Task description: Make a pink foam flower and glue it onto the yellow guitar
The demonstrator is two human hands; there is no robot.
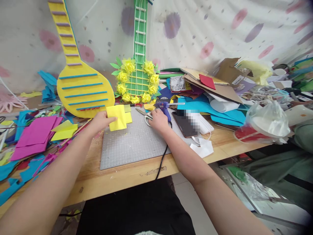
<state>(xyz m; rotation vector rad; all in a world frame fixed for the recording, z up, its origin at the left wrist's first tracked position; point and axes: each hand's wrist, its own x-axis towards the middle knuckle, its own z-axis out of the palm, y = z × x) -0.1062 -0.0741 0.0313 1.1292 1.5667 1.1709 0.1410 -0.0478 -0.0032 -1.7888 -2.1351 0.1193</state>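
Observation:
My left hand (101, 122) pinches a piece of yellow crepe paper (116, 118) between thumb and fingers, over the left edge of a grey cutting mat (132, 148). Smaller yellow pieces show just behind it. My right hand (158, 120) is closed around the handles of a pair of scissors (144, 114) at the back of the mat, the blades pointing away to the left. Part of the handles is hidden by my fingers. A purple glue gun (166, 111) lies right beside that hand, its black cord running over the front edge.
A yellow paper guitar shape (85, 86) and a green one (139, 75) ringed with yellow paper flowers lean at the back. Coloured paper scraps (36, 133) cover the left side. A phone (186, 124), cardboard (212, 86) and a bagged tub (261, 125) stand right.

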